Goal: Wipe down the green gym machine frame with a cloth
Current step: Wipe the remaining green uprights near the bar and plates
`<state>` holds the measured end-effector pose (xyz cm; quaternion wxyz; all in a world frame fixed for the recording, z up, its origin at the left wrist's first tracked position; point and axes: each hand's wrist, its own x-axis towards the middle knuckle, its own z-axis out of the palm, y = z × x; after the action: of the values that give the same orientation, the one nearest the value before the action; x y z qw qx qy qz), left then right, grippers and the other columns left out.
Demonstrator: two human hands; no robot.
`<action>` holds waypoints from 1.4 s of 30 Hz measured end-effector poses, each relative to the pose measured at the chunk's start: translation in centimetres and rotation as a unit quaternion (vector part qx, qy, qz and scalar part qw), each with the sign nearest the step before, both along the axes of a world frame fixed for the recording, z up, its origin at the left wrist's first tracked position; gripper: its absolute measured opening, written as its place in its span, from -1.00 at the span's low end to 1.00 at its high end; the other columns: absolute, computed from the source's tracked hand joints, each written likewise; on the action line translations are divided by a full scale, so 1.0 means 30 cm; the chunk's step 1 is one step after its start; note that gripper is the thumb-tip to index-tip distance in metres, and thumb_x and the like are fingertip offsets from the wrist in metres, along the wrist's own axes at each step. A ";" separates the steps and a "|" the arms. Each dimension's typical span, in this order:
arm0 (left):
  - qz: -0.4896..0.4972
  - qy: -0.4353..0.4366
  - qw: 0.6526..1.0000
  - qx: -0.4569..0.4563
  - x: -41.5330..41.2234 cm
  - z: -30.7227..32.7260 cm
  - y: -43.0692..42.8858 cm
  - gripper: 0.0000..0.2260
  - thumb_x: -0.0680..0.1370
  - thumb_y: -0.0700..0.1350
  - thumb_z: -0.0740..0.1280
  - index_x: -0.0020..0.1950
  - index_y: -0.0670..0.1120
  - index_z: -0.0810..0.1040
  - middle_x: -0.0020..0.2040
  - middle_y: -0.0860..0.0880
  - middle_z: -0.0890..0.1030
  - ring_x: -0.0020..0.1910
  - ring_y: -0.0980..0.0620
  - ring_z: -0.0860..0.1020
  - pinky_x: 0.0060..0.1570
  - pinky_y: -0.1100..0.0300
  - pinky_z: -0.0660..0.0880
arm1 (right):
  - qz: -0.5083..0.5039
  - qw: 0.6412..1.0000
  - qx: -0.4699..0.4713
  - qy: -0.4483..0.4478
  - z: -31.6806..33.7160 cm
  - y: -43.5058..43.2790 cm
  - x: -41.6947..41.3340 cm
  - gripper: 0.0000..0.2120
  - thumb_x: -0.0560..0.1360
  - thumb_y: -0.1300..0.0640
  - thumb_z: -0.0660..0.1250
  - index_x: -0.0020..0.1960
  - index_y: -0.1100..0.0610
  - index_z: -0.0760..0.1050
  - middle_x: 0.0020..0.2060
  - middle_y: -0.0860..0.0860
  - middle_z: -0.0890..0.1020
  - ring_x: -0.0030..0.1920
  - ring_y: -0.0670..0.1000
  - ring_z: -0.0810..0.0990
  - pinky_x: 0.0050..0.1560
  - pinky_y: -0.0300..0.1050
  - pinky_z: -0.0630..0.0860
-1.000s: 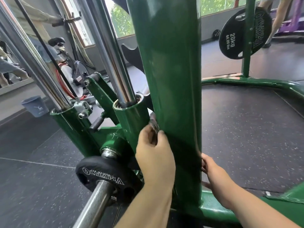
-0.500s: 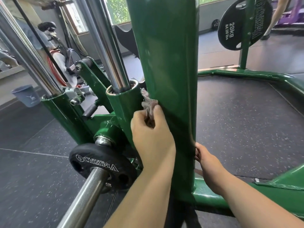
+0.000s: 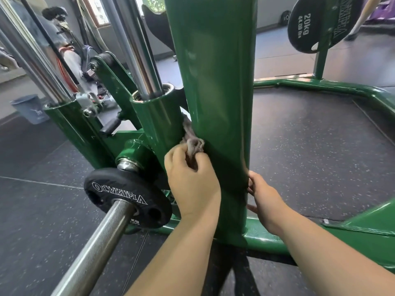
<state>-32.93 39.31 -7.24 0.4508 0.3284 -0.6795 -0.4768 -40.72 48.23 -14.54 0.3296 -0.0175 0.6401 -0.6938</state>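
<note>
A thick green upright post of the gym machine frame fills the middle of the view. My left hand grips a crumpled grey cloth against the post's left edge, in the gap beside a green sleeve tube. The cloth passes behind the post and most of it is hidden. My right hand curls round the post's right edge, its fingertips out of sight behind it. I cannot tell whether it holds the cloth's other end.
A steel barbell with a small black Olympia plate juts toward me at lower left. Chrome guide rods rise behind. Green base rails edge the black rubber floor. A 20 kg plate hangs at upper right. A grey bucket stands far left.
Both hands have slid upward along the post. More of the grey cloth now shows above my left hand.
</note>
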 end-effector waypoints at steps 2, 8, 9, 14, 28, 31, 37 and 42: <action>0.006 -0.037 0.997 0.074 0.006 -0.083 0.014 -0.84 0.58 -0.03 0.32 -0.19 -0.01 0.49 -0.08 0.02 0.54 -0.20 0.17 0.52 -0.21 0.30 0.37 | 0.007 1.000 -0.002 0.005 0.003 0.004 0.002 -0.71 0.64 -0.08 0.13 -0.05 -0.09 0.61 -0.34 -0.28 0.67 -0.07 -0.23 0.52 -0.07 -0.12 0.43; 0.033 -0.083 0.986 0.138 0.006 -0.217 0.011 -0.84 0.62 -0.11 0.27 0.10 0.11 0.58 0.00 0.17 0.58 0.08 0.09 0.55 0.06 0.23 0.45 | 0.035 0.999 -0.016 0.016 0.013 0.010 0.005 -0.66 0.64 -0.10 0.09 -0.07 -0.11 0.62 -0.30 -0.29 0.68 -0.20 -0.31 0.55 -0.17 -0.19 0.40; 0.036 -0.081 0.989 0.117 -0.002 -0.205 0.012 -0.74 0.63 -0.14 0.25 0.26 0.09 0.57 0.08 0.18 0.55 0.11 0.14 0.52 0.13 0.27 0.42 | 0.031 0.999 -0.017 0.008 -0.001 0.011 -0.002 -0.66 0.64 -0.10 0.09 -0.06 -0.12 0.63 -0.26 -0.28 0.69 -0.20 -0.32 0.55 -0.17 -0.20 0.39; 0.011 -0.086 0.993 0.076 -0.023 -0.216 0.022 -0.59 0.60 -0.23 0.15 0.39 0.08 0.49 0.18 0.11 0.41 -0.03 0.31 0.48 -0.17 0.60 0.29 | 0.021 0.999 -0.037 -0.003 -0.010 0.006 -0.002 -0.67 0.65 -0.05 0.08 -0.06 -0.08 0.62 -0.29 -0.25 0.69 -0.34 -0.34 0.59 -0.20 -0.21 0.37; 0.024 -0.125 0.985 0.116 -0.020 -0.312 0.013 -0.96 0.58 -0.05 0.24 0.00 0.08 0.48 -0.02 0.01 0.60 -0.05 -0.03 0.56 -0.06 0.04 0.47 | 0.012 1.000 -0.004 0.010 -0.016 -0.024 -0.003 -0.60 0.68 0.11 -0.04 -0.29 0.06 0.34 -0.65 -0.19 0.46 -0.64 -0.25 0.40 -0.64 -0.42 0.30; 0.034 -0.172 0.981 0.083 0.005 -0.445 0.007 -0.89 0.57 -0.15 0.26 0.07 -0.01 0.50 0.03 -0.05 0.60 0.00 -0.10 0.54 -0.10 0.11 0.37 | 0.007 1.000 -0.005 0.013 -0.029 -0.029 -0.006 -0.60 0.68 0.13 -0.04 -0.31 0.06 0.33 -0.65 -0.19 0.44 -0.64 -0.23 0.39 -0.62 -0.44 0.29; -0.014 -0.284 0.947 0.147 0.016 -0.636 0.015 -0.57 0.59 -0.19 0.23 0.45 0.09 0.46 0.28 -0.01 0.61 0.26 -0.09 0.53 0.00 0.31 0.31 | 0.005 1.000 0.013 0.006 -0.054 -0.031 -0.013 -0.61 0.67 0.10 0.00 -0.32 0.06 0.33 -0.63 -0.18 0.45 -0.62 -0.21 0.40 -0.60 -0.42 0.31; 0.052 -0.208 0.966 0.148 -0.027 -0.582 0.050 -0.47 0.54 -0.31 0.19 0.45 0.11 0.46 0.36 0.06 0.53 0.28 0.04 0.51 0.09 0.43 0.28 | 0.016 1.000 0.002 -0.009 -0.071 -0.017 -0.023 -0.60 0.66 0.08 0.05 -0.33 0.05 0.38 -0.61 -0.18 0.46 -0.61 -0.20 0.42 -0.57 -0.42 0.33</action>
<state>-33.75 40.81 -24.70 0.2704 0.5183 -0.6621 -0.4689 -41.42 47.73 -16.67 0.3468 -0.0210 0.6377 -0.6874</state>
